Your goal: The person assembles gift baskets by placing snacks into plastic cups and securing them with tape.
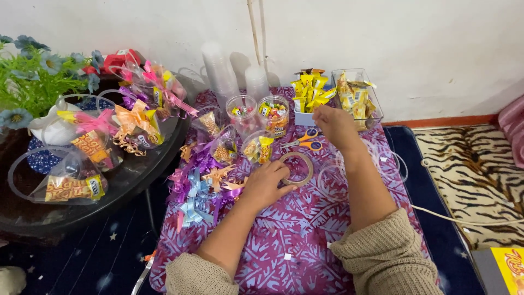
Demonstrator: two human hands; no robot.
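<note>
My left hand (266,183) rests on the purple patterned cloth (305,235) with its fingers on a roll of clear tape (298,166). My right hand (335,125) reaches forward to the far side of the low table, next to a clear box of yellow snack packets (357,98) and a small white tub of yellow packets (310,95). Whether its fingers hold a packet is hidden. Orange-handled scissors (305,143) lie between the hands. Clear cups filled with sweets (274,113) stand behind the tape.
A pile of ribbon bows (199,186) lies at the cloth's left. Stacks of clear cups (221,71) stand by the wall. A dark round table (131,180) at left holds wrapped gift cups and blue flowers (27,71). Empty clear cups (333,180) lie by my right forearm.
</note>
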